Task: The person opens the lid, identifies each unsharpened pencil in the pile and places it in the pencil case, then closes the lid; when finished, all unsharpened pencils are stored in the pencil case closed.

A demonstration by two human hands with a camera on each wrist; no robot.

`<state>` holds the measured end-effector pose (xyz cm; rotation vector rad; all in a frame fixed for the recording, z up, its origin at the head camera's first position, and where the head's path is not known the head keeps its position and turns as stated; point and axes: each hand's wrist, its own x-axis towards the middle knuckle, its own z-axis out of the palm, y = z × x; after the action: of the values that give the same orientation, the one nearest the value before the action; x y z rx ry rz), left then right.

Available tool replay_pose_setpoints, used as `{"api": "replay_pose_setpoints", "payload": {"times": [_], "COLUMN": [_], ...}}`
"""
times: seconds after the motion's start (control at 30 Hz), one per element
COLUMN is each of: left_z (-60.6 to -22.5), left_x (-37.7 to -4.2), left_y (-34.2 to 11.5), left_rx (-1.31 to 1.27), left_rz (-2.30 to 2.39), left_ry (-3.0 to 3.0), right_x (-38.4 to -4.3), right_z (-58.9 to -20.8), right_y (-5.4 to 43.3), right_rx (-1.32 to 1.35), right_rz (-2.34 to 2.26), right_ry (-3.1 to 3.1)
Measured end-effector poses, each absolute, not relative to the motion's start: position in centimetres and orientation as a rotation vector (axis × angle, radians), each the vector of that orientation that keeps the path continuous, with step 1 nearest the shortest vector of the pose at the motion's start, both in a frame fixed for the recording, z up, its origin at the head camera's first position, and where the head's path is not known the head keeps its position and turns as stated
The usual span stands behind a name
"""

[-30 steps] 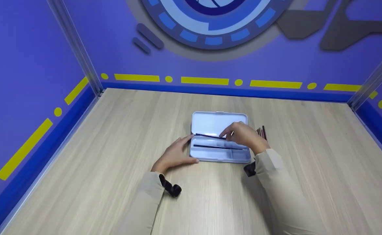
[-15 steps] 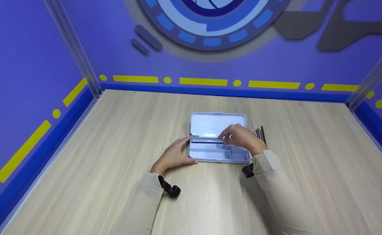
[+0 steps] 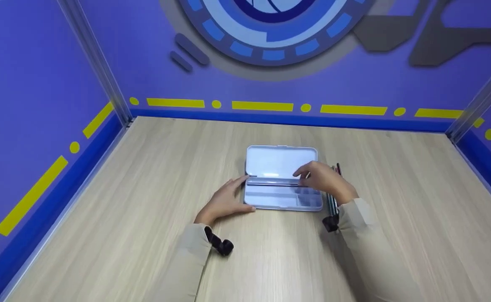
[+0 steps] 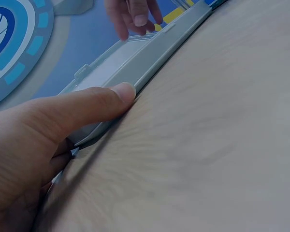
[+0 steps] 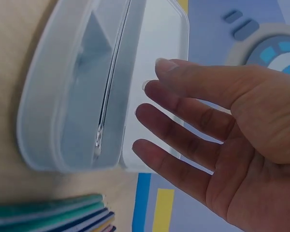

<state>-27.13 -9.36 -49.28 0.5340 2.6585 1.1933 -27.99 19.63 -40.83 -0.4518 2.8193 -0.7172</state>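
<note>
A: State the position of the case (image 3: 287,208).
B: It lies on the table (image 3: 144,188), in front of the person, long side across. The lid (image 3: 270,159) is turned back on the far side, toward the blue wall (image 3: 312,84).

A: State the condition of the left hand (image 3: 223,199).
B: It grips the left end of the case. The thumb presses the near wall close to the corner; the forefinger reaches the far corner of the tray, beside the lid. The other fingers are partly hidden.

A: And the right hand (image 3: 323,178)?
B: It is above the right half of the case. The fingers are loosely bent and spread, with a clear gap from the thumb. It has hold of nothing. Whether a fingertip touches the case, I cannot tell.

A: List the contents of the tray.
B: One pencil (image 5: 108,87) lies lengthwise in the rear section. Low dividers mark off the front, with a small compartment at the right end.

A: What is located outside the case?
B: A bundle of pencils (image 5: 53,217) on the table, just beside the right end, partly below the right hand and wrist. Green, dark blue and yellow ones show. A black band (image 3: 224,246) is fitted at the left cuff.
</note>
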Motion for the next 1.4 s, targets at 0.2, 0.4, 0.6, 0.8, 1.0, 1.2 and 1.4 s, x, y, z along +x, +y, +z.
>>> {"api": "replay_pose_setpoints", "payload": {"times": [0.2,0.4,0.6,0.8,1.0,1.2,1.4], "left_z": [-49.3,-49.3,-49.3,-49.3,-49.3,-49.5,-49.3], "left_x": [-27.1,-27.3,-27.2,-27.1,-27.1,-27.0,-27.1], "left_y": [-9.2,-9.1,-9.1,-9.3,-9.4,-9.4,-9.2], "left_rx": [0.547,0.535,0.517,0.539,0.555,0.521,0.5], "left_rz": [1.179,1.174,1.194,1.183,1.169,1.164,1.174], "left_ry": [2.663,2.661,2.643,2.656,2.664,2.66,2.66], "right_x": [-27.7,-27.1,-26.5,-26.2,-25.8,-25.5,-25.5], "right_z": [-41.4,-42.2,-42.7,-43.2,-43.4,-43.9,-44.0], "right_y": [22.5,25.6,27.9,29.4,30.3,30.9,31.3], "right_rx": [-0.398,-0.341,-0.302,-0.228,-0.159,-0.142,-0.075], "right_rz": [-0.825,-0.918,-0.997,-1.009,-0.971,-0.968,-1.011], "right_ry": [2.841,2.874,2.88,2.857,2.778,2.723,2.684]}}
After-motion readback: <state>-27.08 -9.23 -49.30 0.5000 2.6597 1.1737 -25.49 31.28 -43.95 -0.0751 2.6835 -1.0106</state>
